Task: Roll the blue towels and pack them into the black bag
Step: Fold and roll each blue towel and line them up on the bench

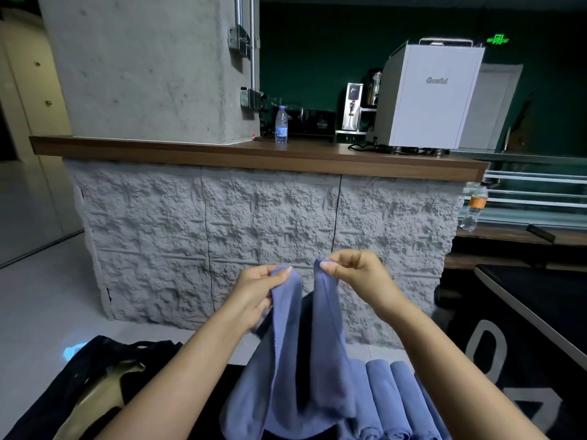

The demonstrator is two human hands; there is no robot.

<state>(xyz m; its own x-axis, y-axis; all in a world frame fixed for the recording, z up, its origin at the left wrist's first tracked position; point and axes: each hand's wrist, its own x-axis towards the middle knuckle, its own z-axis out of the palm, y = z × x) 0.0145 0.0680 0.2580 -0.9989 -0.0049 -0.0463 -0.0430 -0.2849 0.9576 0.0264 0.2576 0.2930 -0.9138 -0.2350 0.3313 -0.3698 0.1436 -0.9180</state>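
Observation:
I hold one blue towel [287,360] up in the air in front of me. My left hand [259,295] pinches its left top corner and my right hand [355,273] pinches its right top corner, close together, so the cloth sags in a fold between them. Below and to the right lie several rolled blue towels [394,404] side by side on the dark surface. The black bag [92,369] sits at the lower left, its mouth open and a tan lining showing.
A rough grey stone counter with a wooden top [254,157] stands straight ahead, carrying a water bottle [281,123] and a white machine [425,96]. A dark table [540,315] with white lettering runs along the right. Pale floor lies to the left.

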